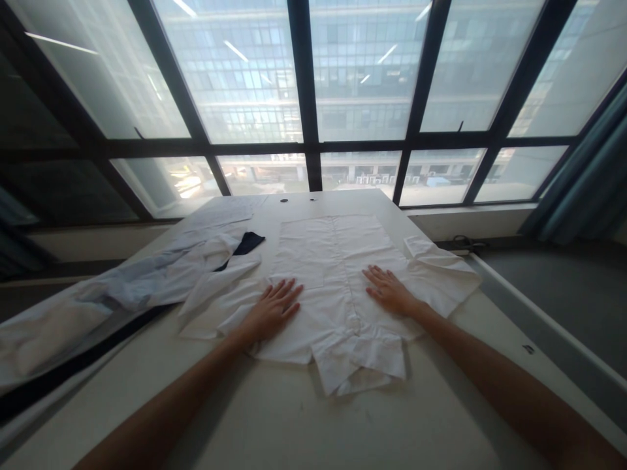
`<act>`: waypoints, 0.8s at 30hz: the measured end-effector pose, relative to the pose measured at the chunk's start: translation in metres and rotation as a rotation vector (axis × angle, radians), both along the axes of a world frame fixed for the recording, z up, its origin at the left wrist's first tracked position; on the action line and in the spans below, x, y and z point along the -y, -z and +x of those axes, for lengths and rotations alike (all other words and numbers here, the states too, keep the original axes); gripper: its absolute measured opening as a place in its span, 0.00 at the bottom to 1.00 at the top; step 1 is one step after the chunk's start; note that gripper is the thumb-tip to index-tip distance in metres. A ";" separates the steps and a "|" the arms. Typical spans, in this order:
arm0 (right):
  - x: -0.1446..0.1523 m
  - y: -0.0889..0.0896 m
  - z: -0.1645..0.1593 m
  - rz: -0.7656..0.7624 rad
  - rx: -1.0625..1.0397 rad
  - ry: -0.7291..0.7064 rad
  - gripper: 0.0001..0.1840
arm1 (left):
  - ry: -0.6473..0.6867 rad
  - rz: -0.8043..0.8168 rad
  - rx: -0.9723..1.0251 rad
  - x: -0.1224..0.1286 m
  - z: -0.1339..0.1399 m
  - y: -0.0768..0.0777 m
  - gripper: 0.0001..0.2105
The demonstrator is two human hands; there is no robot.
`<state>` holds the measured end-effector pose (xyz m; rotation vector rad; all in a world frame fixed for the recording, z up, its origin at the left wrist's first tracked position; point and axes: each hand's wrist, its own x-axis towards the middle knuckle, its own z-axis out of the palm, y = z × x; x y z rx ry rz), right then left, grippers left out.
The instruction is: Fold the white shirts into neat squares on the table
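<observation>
A white collared shirt lies spread front side up on the table, its collar toward me and its hem toward the window. The button placket runs down its middle, and light wrinkles cross the cloth. My left hand rests on the shirt's left part, palm down with fingers apart. On the other side of the placket, my right hand lies flat on the cloth, fingers stretched out. One sleeve spreads to the right toward the table edge; the other lies to the left, partly behind my left hand and forearm.
The white table reaches toward a large window. Along its left side lie pale garments with a dark strip and a dark piece of cloth. A blue-grey curtain hangs at the right.
</observation>
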<state>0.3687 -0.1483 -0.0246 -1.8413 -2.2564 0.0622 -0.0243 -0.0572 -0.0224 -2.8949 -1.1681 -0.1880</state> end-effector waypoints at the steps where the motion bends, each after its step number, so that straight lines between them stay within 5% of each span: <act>1: 0.000 0.001 0.001 -0.031 0.018 0.000 0.34 | 0.001 0.004 0.002 0.000 0.000 0.001 0.27; 8: -0.007 0.010 0.037 -0.013 0.121 0.287 0.33 | -0.012 -0.013 0.002 0.000 0.000 0.002 0.27; 15: -0.004 0.006 0.032 0.125 0.071 0.339 0.31 | 0.001 -0.014 0.011 -0.001 0.000 0.002 0.28; 19: 0.003 -0.003 0.008 0.189 -0.025 0.207 0.31 | 0.005 0.004 0.012 -0.002 -0.002 0.004 0.28; 24: 0.008 -0.002 -0.015 0.019 -0.025 -0.134 0.31 | 0.008 0.003 0.023 0.000 -0.002 0.003 0.28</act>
